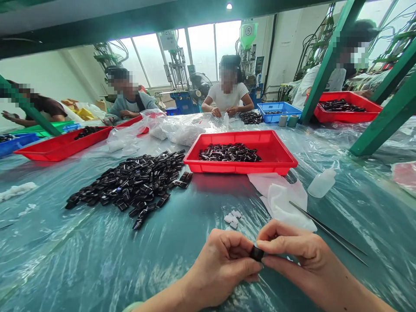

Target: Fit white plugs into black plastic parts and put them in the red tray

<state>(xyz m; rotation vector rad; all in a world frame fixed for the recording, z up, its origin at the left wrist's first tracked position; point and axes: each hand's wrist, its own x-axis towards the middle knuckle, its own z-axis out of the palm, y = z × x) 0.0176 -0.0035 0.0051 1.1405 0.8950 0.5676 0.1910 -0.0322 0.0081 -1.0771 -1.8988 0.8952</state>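
Between my two hands, low in the head view, is a small black plastic part [257, 253]. My left hand [221, 264] is closed on it, thumb and fingers pinching from the left. From the right, the thumb and index finger of my right hand [295, 249] pinch at the same part; fingertips hide much of it. Just beyond my hands lie several small white pieces [233, 219]. Metal tweezers [328, 232] rest on the table to the right of my right hand, their tip over a white cloth [282, 201].
A pile of black parts [130, 180] spreads on the plastic-covered table at left. Behind the cloth stands a red tray [240, 168] holding similar parts [227, 152]. A white squeeze bottle [321, 183] lies at right. Green posts [386, 110] rise there; several people sit across the table.
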